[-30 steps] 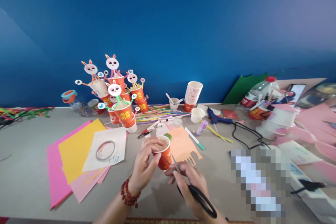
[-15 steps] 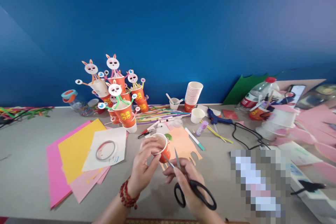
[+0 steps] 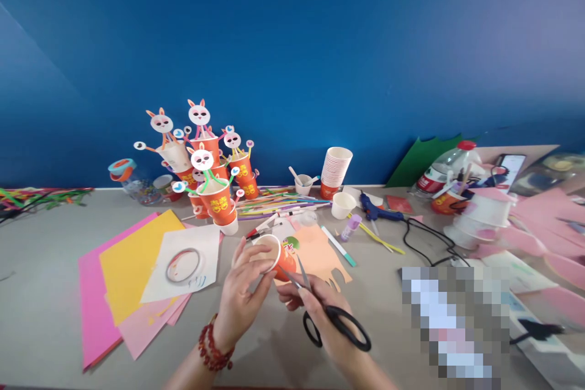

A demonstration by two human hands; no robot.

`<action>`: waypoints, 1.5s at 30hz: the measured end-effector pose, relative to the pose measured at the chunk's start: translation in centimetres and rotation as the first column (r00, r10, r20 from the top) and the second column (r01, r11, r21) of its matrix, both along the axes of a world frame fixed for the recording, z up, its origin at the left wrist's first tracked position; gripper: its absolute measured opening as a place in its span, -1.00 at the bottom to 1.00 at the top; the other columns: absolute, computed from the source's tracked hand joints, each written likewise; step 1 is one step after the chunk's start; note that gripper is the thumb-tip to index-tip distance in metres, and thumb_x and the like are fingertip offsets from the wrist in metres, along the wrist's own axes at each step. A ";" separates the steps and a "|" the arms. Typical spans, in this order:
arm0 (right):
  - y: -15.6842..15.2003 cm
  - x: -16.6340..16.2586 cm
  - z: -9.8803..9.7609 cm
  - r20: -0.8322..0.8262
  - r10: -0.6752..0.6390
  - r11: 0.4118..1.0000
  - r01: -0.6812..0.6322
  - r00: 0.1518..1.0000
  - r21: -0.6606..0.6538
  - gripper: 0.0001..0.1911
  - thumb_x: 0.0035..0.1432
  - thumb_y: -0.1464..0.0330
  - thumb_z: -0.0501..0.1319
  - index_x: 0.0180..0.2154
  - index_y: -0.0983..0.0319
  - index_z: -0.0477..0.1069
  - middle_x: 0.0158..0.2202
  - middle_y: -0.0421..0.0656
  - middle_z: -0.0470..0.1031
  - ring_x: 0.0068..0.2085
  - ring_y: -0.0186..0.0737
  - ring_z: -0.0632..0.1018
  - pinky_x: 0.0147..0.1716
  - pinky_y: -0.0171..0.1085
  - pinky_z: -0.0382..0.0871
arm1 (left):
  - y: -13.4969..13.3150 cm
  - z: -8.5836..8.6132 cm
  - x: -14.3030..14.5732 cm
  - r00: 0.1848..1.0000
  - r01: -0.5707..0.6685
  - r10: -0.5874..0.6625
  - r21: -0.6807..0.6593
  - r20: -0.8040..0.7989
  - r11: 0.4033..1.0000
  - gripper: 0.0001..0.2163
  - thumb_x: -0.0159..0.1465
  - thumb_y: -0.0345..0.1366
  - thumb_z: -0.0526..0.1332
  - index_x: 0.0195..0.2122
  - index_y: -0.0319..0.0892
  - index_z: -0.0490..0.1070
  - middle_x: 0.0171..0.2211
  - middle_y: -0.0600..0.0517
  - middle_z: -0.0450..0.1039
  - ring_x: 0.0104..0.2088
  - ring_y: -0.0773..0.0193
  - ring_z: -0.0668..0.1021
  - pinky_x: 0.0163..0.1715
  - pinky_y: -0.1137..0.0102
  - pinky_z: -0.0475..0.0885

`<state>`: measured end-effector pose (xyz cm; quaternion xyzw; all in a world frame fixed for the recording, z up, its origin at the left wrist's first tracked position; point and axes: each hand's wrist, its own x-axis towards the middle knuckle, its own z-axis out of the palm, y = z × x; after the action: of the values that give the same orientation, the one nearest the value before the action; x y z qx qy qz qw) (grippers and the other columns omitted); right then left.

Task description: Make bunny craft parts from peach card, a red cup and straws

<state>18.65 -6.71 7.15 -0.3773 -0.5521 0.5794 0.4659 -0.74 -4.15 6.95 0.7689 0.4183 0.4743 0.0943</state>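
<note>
My left hand (image 3: 242,295) grips a small orange paper cup (image 3: 280,258) by its rim, tipped on its side with the mouth facing left. A red bead bracelet (image 3: 211,347) circles that wrist. My right hand (image 3: 326,311) holds black-handled scissors (image 3: 336,328), its fingers through the loops. The blades (image 3: 297,277) are slightly apart with their tips at the cup's lower side. Both hands hover above the grey table (image 3: 46,292) near its front edge.
Pink and yellow paper sheets (image 3: 123,274) with a tape ring (image 3: 183,265) lie left. Finished bunny cups (image 3: 205,170) stand behind. A stack of cups (image 3: 336,167), straws (image 3: 274,201), a blue glue gun (image 3: 375,207) with its cord, a bottle (image 3: 445,167) and pink scraps fill the right.
My left hand has tipped the cup further onto its side and lifted it a little. The scissors opened slightly and their tips came up against the cup.
</note>
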 end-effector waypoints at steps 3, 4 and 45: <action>0.2 0.1 0.4 0.009 0.003 1.000 -0.003 1.000 -0.009 -0.60 0.32 0.07 0.11 -0.02 0.18 0.50 -0.17 -0.01 0.65 -0.22 -0.09 0.65 -0.19 -0.15 0.53 | 0.0 0.3 -0.1 0.999 -0.005 0.007 0.025 -0.050 1.000 -0.79 0.29 -0.49 0.18 -0.11 -0.06 0.43 -0.09 0.00 0.57 0.04 0.11 0.52 0.27 -0.13 0.10; 0.2 0.1 0.5 -0.002 0.004 1.000 -0.004 1.000 -0.022 -0.60 0.31 0.07 0.12 -0.03 0.18 0.51 -0.18 -0.01 0.65 -0.23 -0.09 0.65 -0.18 -0.15 0.52 | -0.1 0.5 -0.1 0.997 -0.007 0.010 0.045 -0.070 0.999 -0.78 0.29 -0.50 0.18 -0.11 -0.07 0.43 -0.12 0.00 0.58 0.04 0.12 0.52 0.27 -0.13 0.10; 0.3 -1.0 1.2 -0.282 -0.046 0.961 -0.035 0.958 -0.275 -0.63 0.23 0.10 0.22 -0.12 0.25 0.52 -0.28 -0.01 0.66 -0.28 -0.07 0.65 -0.16 -0.13 0.48 | -1.3 3.7 -0.2 0.963 -0.041 0.061 0.085 -0.261 0.996 -0.78 0.27 -0.54 0.15 -0.13 -0.14 0.43 -0.20 0.01 0.60 -0.09 0.17 0.59 0.30 -0.09 0.02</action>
<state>17.62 -6.38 8.39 -0.3528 -0.3917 0.6978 0.4850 -0.93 -5.42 10.61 0.8171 0.4278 0.3865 -0.0046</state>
